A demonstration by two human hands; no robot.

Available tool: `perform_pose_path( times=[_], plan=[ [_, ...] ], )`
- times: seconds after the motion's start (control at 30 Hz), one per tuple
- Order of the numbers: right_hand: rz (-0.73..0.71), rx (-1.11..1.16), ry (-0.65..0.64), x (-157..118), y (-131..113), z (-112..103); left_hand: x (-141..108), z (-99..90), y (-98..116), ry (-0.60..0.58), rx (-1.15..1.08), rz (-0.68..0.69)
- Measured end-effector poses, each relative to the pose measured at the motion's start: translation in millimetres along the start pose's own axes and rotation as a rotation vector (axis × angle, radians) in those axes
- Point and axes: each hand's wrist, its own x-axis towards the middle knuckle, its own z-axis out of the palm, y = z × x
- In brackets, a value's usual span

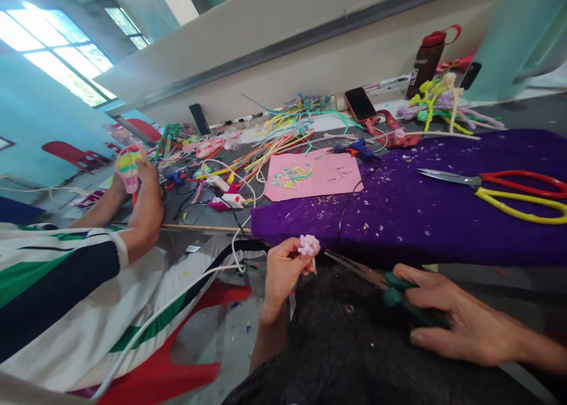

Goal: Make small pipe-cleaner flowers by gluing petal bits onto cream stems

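Between the thumb and fingers of my left hand (283, 269) is a small pale pink fuzzy flower (309, 245), which looks made of pipe cleaner. My right hand (456, 316) grips the green handles of a pair of scissors (361, 269). Their pointed tips aim left, a short way from the flower and not touching it. Both hands are low over my dark clothing, in front of the table edge. Above them, a purple cloth (411, 234) sprinkled with tiny scraps covers the near part of the table.
Larger scissors with red and yellow handles (522, 192) rest on the cloth. A pink sheet (314, 177) holds small cut pieces, with a blue glue gun (361, 149) beside it. White cables trail left. A co-worker's hands (148, 180) hold a colourful fuzzy piece. A bottle (425, 62) stands behind.
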Motion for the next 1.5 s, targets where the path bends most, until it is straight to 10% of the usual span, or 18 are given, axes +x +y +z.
perform_pose_path(
  times=[1.13, 1.5],
  plan=[
    [-0.013, -0.116, -0.042, 8, 10, 8, -1, 10.0, 0, 0.026, 0.152, 0.087],
    [0.027, 0.390, -0.176, 9, 17, 0, 5, 8.8, -11, -0.005, 0.315, 0.274]
  ],
)
